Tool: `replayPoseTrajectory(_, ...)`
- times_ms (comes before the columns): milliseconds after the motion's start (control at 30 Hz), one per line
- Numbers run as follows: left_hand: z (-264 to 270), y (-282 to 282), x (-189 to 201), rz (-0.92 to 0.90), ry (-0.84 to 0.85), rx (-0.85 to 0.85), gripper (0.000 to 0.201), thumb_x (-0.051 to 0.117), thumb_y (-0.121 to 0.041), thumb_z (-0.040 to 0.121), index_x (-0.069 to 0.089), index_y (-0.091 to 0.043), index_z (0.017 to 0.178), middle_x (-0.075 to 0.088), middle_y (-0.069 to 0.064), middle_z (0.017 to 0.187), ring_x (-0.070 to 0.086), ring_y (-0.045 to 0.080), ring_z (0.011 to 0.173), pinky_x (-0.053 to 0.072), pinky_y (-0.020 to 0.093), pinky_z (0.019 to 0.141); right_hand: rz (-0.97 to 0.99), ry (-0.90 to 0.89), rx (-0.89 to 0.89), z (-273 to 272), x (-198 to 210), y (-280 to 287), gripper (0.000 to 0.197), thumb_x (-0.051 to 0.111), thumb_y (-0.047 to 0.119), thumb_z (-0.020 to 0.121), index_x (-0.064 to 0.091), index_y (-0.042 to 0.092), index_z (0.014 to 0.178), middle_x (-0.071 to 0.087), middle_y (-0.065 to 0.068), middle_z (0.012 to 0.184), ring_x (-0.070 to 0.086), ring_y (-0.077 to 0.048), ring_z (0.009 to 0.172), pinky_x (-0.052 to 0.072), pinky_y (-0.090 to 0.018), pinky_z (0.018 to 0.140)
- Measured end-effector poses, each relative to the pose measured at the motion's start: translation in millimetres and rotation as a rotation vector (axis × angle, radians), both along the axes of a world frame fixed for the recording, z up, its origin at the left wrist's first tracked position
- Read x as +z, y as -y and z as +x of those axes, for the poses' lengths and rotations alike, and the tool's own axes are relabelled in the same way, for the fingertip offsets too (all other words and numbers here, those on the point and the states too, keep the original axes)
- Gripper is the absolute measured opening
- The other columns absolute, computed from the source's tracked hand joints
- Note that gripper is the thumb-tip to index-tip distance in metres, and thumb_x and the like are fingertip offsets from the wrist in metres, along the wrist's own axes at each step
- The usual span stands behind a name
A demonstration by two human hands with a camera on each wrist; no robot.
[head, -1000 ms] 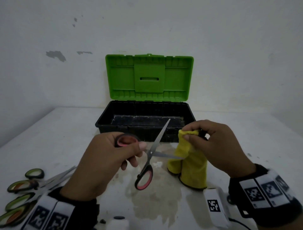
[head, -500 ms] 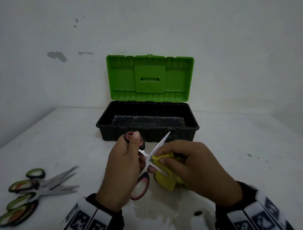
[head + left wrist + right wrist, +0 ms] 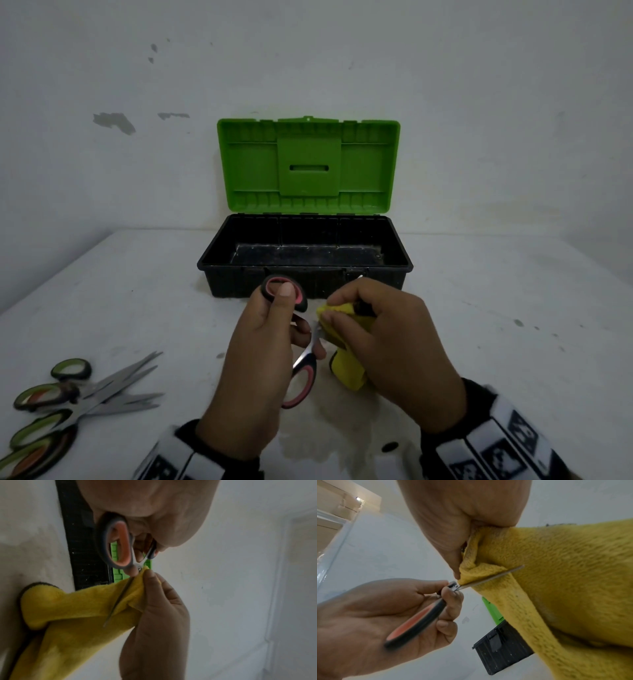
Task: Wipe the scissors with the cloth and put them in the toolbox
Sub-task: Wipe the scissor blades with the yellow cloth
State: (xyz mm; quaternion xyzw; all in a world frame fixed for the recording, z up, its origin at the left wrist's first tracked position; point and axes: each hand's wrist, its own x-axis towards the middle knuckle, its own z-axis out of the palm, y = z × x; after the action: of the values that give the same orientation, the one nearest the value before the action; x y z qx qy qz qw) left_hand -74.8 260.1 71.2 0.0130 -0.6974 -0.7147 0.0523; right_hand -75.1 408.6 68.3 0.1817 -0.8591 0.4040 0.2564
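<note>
- The scissors [image 3: 301, 356] are up off the tabletop [image 3: 513, 308], just in front of the toolbox [image 3: 394, 270] and a bit above the wet patch, blades spread apart.
- The left hand [image 3: 253, 370] has them by the handle end, fingers curled around one black-and-pink loop and the thumb laid over the other loop.
- The right hand [image 3: 387, 346] is clenched on the yellow cloth [image 3: 349, 373], pinching a fold of it over one blade right up near the pivot. The second blade pokes out bare across the cloth in both wrist views.
- Handling guess: the scissors look light and totally rigid, thin steel blades with pointy tips and chunky plastic loops with a softer-looking pink lining. The loops are the obvious safe place to hold; the blades look slick, more so if they're damp.
- The cloth is the opposite: fluffy, floppy terry or microfibre with a dark stitched edge, and it bunches and drapes wherever it isn't pinched. The loose end hangs down toward the tabletop.
- I'd stroke from the pivot outward along the flat, since the bare edge could snag the pile or nick a finger.
- The toolbox is hard ribbed plastic, a black tub with a scuffed floor and a green lid standing open behind it, so dropping them in should be easy.
- To the left of the toolbox, nearer the person, more scissors [image 3: 68, 407] with greenish loops lie in a loose pile.
</note>
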Motion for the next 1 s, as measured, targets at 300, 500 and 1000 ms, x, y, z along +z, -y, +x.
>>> replayPoseTrajectory(300,3,-9,1,-0.033,-0.077,0.074,0.026,0.034,-0.043,0.100,0.055,-0.027,0.099,0.052,0.001,0.045,0.055,0.025,0.050,0.051,0.042,0.058,-0.070,-0.029,-0.060,-1,-2,-5,0.009,0.078,0.027,0.082,0.072,0.021,0.085,0.066,0.015,0.076,0.062,-0.003,0.084,0.050,-0.008,0.070)
replayPoseTrajectory(500,0,-8,-1,-0.021,-0.135,0.035,0.030,0.037,-0.039,0.100,0.054,-0.016,0.094,0.034,-0.001,0.048,0.041,0.026,0.048,0.045,0.030,0.045,-0.077,-0.031,-0.072,4,3,-5,0.017,0.078,0.035,0.079,0.067,0.023,0.075,0.063,0.016,0.069,0.062,-0.005,0.075,0.048,-0.008,0.061)
replayPoseTrajectory(1000,-11,-2,4,0.004,-0.252,-0.038,0.034,0.037,-0.033,0.102,0.045,-0.006,0.081,0.036,0.012,0.048,0.042,0.026,0.039,0.042,0.027,0.039,-0.230,0.013,-0.164,-5,8,-11,0.032,0.085,0.029,0.075,0.057,0.019,0.063,0.062,0.008,0.060,0.059,-0.005,0.059,0.040,-0.010,0.050)
